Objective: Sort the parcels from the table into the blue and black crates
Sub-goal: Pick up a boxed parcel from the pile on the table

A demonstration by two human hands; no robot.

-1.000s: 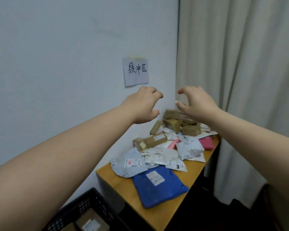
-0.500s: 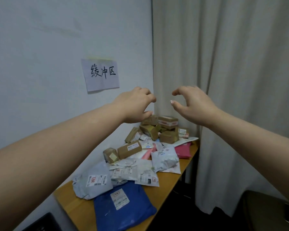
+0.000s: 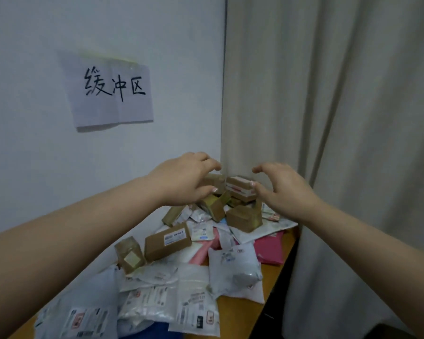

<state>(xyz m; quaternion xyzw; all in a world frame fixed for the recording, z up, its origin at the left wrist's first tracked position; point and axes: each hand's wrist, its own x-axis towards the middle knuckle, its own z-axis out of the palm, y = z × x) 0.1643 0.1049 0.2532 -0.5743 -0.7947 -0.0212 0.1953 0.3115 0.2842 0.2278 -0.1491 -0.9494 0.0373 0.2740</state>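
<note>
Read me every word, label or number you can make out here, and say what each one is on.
"缓冲区": handwritten in black on the paper sign taped to the wall.
Shipping labels on the cardboard boxes and plastic mailers: too small and blurred to read.
Nothing else bears text.

Both arms stretched forward — left hand (image 3: 184,181) and right hand (image 3: 283,189) spread, fingers curled, empty.

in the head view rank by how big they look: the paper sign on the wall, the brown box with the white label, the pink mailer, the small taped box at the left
1. paper sign, clearly largest.
2. pink mailer and brown box with the white label: look alike; the mailer is partly covered, so no ranking.
3. small taped box, smallest.
</note>
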